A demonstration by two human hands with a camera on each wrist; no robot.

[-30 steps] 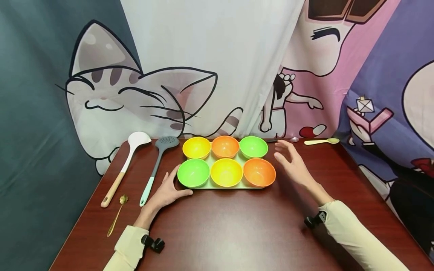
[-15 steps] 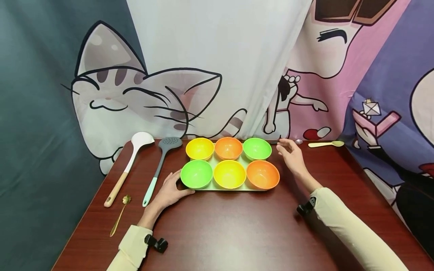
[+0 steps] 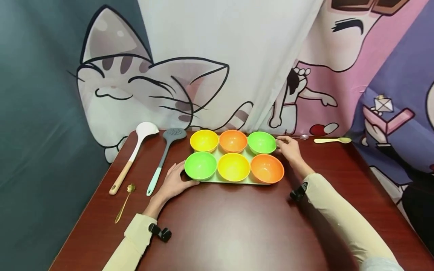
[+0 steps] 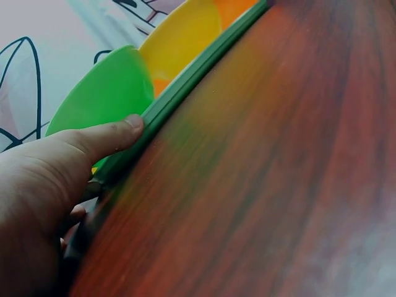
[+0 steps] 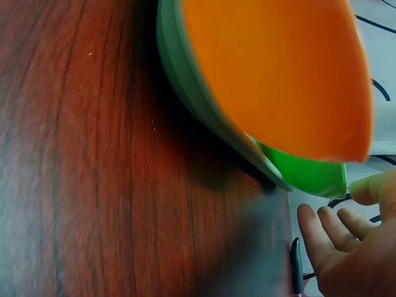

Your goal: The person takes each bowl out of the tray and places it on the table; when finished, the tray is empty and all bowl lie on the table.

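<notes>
Observed: the right hand (image 3: 288, 148) has moved in just beside the rear-right green bowl (image 3: 262, 142). Its fingers are apart and hold nothing; contact with the bowl cannot be confirmed. The left hand (image 3: 174, 182) remains at the near left corner of the pale green tray (image 3: 216, 178), spread wide, thumb against the rim; whether it grips, I cannot tell. The tray rests on the wooden table (image 3: 237, 226), bearing two rows of bowls. Assessment: both ends are now attended.
</notes>
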